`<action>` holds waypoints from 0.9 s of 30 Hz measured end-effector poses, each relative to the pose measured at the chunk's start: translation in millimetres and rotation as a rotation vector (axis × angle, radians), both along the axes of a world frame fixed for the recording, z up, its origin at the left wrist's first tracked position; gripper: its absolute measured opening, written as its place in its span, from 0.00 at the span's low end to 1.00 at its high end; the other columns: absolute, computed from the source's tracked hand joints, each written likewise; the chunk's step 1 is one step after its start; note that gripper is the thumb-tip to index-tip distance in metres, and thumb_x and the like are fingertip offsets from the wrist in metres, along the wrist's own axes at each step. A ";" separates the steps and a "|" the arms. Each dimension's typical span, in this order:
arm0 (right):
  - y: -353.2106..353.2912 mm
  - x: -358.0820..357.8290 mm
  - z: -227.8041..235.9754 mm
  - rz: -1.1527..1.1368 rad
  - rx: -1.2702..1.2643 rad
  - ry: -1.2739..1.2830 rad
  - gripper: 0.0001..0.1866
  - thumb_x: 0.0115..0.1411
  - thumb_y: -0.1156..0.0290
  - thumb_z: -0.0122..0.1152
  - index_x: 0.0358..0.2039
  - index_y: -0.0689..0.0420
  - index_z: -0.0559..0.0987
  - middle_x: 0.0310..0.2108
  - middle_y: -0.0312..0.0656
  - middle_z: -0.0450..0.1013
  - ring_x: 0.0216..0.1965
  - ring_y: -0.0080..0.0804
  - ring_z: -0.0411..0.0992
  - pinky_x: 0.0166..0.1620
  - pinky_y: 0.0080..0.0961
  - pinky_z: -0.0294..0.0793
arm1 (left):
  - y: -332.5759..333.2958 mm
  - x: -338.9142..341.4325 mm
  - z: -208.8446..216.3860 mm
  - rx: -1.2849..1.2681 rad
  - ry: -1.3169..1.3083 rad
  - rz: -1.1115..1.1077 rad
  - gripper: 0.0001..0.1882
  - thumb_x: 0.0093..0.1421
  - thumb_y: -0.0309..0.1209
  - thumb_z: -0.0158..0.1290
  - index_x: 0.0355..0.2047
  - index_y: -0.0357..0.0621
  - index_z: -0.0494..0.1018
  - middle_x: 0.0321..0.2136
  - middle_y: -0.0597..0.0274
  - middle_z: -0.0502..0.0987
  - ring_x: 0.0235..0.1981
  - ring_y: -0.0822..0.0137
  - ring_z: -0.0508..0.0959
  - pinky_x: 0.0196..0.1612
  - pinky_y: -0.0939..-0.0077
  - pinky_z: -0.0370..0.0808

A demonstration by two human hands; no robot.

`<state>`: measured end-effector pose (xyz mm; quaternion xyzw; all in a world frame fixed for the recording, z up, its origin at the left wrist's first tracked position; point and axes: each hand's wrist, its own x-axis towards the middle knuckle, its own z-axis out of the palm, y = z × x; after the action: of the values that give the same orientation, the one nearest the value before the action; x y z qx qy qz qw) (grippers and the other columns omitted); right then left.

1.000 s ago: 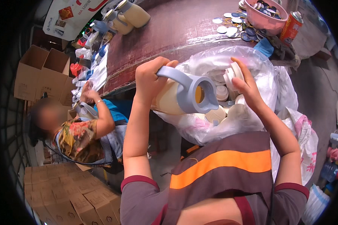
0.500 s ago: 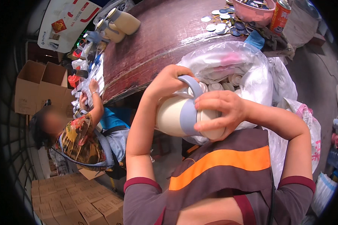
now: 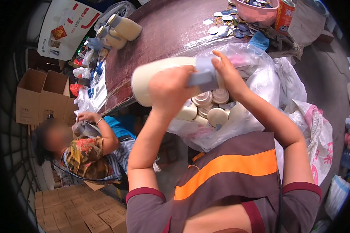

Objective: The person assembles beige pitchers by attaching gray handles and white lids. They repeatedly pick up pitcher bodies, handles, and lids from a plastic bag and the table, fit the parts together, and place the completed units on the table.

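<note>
A cream thermos jug [image 3: 144, 81] with a grey-blue collar and handle lies on its side in the air above an open plastic bag. My left hand [image 3: 171, 85] is closed around its handle side and carries it. Against the jug's top end rests my right hand [image 3: 231, 75], fingers stretched out; the palm side and most of the lid are hidden. Below, the clear plastic bag [image 3: 260, 83] holds several cream round lids [image 3: 217, 117] and other cream pieces, partly covered by its folds.
Two similar jugs [image 3: 126, 28] stand on the dark red table [image 3: 163, 31], far left. Round tags [image 3: 221, 29], a pink basin [image 3: 256, 13], an orange can [image 3: 284, 17] and a blue cloth [image 3: 259, 40] sit far right. A co-worker [image 3: 85, 155] sits left, near cardboard boxes [image 3: 54, 93].
My hands have raised the jug away from me, turning its top to the right. My right hand's fingers have straightened at the lid end. The co-worker's hands have drawn back from the table.
</note>
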<state>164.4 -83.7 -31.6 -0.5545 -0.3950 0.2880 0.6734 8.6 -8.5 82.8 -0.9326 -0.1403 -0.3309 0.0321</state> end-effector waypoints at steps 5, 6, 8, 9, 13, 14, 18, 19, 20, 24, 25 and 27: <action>-61.2 -3.0 56.8 0.172 0.347 -1.047 0.38 0.55 0.34 0.51 0.60 0.44 0.69 0.60 0.49 0.61 0.61 0.48 0.59 0.61 0.46 0.55 | 45.2 -24.9 -3.7 -0.819 -0.024 -0.093 0.06 0.52 0.24 0.62 0.30 0.37 0.78 0.25 0.64 0.79 0.28 0.76 0.77 0.33 0.81 0.73; -66.6 -3.7 64.8 0.280 0.442 -1.101 0.38 0.54 0.32 0.51 0.58 0.42 0.71 0.60 0.47 0.62 0.61 0.47 0.59 0.61 0.46 0.55 | 45.6 -23.5 -7.2 -0.881 0.035 -0.163 0.05 0.52 0.23 0.61 0.30 0.37 0.78 0.26 0.65 0.79 0.29 0.76 0.77 0.34 0.81 0.73; -71.8 -5.0 71.3 0.418 0.549 -1.181 0.36 0.52 0.31 0.51 0.56 0.39 0.73 0.60 0.45 0.62 0.60 0.46 0.61 0.59 0.45 0.58 | 44.1 -19.9 -12.8 -0.996 0.128 -0.248 0.06 0.51 0.23 0.62 0.30 0.38 0.78 0.26 0.67 0.79 0.30 0.79 0.75 0.33 0.83 0.71; -72.2 -5.2 73.5 0.490 0.604 -1.222 0.36 0.52 0.30 0.51 0.54 0.38 0.74 0.60 0.45 0.63 0.60 0.45 0.61 0.58 0.44 0.59 | 42.0 -19.6 -14.6 -1.028 0.125 -0.265 0.06 0.50 0.23 0.62 0.30 0.38 0.78 0.26 0.68 0.79 0.29 0.79 0.75 0.33 0.83 0.71; -62.8 2.2 69.5 0.318 0.507 -1.131 0.33 0.50 0.33 0.55 0.52 0.39 0.75 0.55 0.41 0.65 0.57 0.42 0.63 0.55 0.43 0.61 | 25.4 -16.5 -12.3 -0.843 -0.087 -0.054 0.06 0.49 0.21 0.61 0.30 0.37 0.77 0.26 0.62 0.80 0.28 0.74 0.77 0.33 0.80 0.73; -53.3 7.6 67.6 0.249 0.436 -1.031 0.31 0.52 0.38 0.58 0.52 0.42 0.75 0.51 0.42 0.67 0.54 0.42 0.65 0.54 0.41 0.63 | 15.9 -15.5 -10.7 -0.734 -0.168 0.039 0.06 0.49 0.21 0.60 0.30 0.37 0.77 0.26 0.60 0.80 0.28 0.73 0.78 0.33 0.79 0.73; -16.7 28.2 63.7 0.220 0.148 -0.447 0.31 0.59 0.43 0.55 0.56 0.52 0.73 0.52 0.46 0.67 0.55 0.42 0.64 0.59 0.34 0.60 | -32.3 -16.3 -7.5 -0.419 -0.203 0.124 0.09 0.53 0.27 0.59 0.35 0.39 0.75 0.27 0.60 0.79 0.25 0.69 0.78 0.31 0.75 0.73; -11.7 31.7 65.0 0.275 0.101 -0.329 0.33 0.60 0.42 0.53 0.57 0.53 0.72 0.54 0.46 0.66 0.56 0.41 0.63 0.60 0.34 0.58 | -33.9 -16.3 -5.6 -0.506 -0.193 0.144 0.11 0.54 0.29 0.59 0.36 0.39 0.74 0.27 0.61 0.79 0.25 0.69 0.77 0.30 0.75 0.73; -7.9 34.2 62.1 0.338 0.002 -0.315 0.33 0.62 0.44 0.51 0.59 0.55 0.70 0.57 0.44 0.65 0.58 0.38 0.61 0.61 0.33 0.57 | -33.6 -16.6 -5.3 -0.591 -0.181 0.164 0.12 0.55 0.30 0.60 0.37 0.39 0.74 0.27 0.62 0.79 0.24 0.70 0.76 0.30 0.75 0.73; 25.5 56.3 36.4 0.495 -0.028 0.003 0.36 0.62 0.42 0.48 0.61 0.56 0.67 0.59 0.46 0.64 0.62 0.33 0.58 0.63 0.32 0.54 | -7.9 -28.8 -23.1 -1.270 -0.214 0.114 0.13 0.59 0.34 0.59 0.36 0.37 0.72 0.24 0.67 0.73 0.22 0.77 0.71 0.25 0.80 0.68; 36.2 71.9 37.0 0.432 -0.047 -0.052 0.34 0.64 0.42 0.46 0.59 0.55 0.69 0.59 0.47 0.65 0.60 0.37 0.61 0.63 0.32 0.55 | -4.9 -31.2 -22.9 -1.457 -0.245 0.100 0.11 0.62 0.34 0.54 0.37 0.40 0.70 0.22 0.72 0.67 0.18 0.82 0.63 0.21 0.87 0.60; 75.1 107.4 6.3 0.150 -0.068 -0.404 0.26 0.64 0.50 0.49 0.51 0.57 0.75 0.47 0.46 0.75 0.50 0.35 0.71 0.54 0.30 0.67 | 0.6 -35.0 -28.3 -1.665 -0.388 0.070 0.11 0.63 0.35 0.52 0.39 0.40 0.68 0.21 0.71 0.66 0.18 0.80 0.65 0.21 0.85 0.62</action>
<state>271.8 -8.6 -25.3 -0.5926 -0.5520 0.2334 0.5382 -26.4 -7.9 54.5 -0.5741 -0.3695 -0.2725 -0.6779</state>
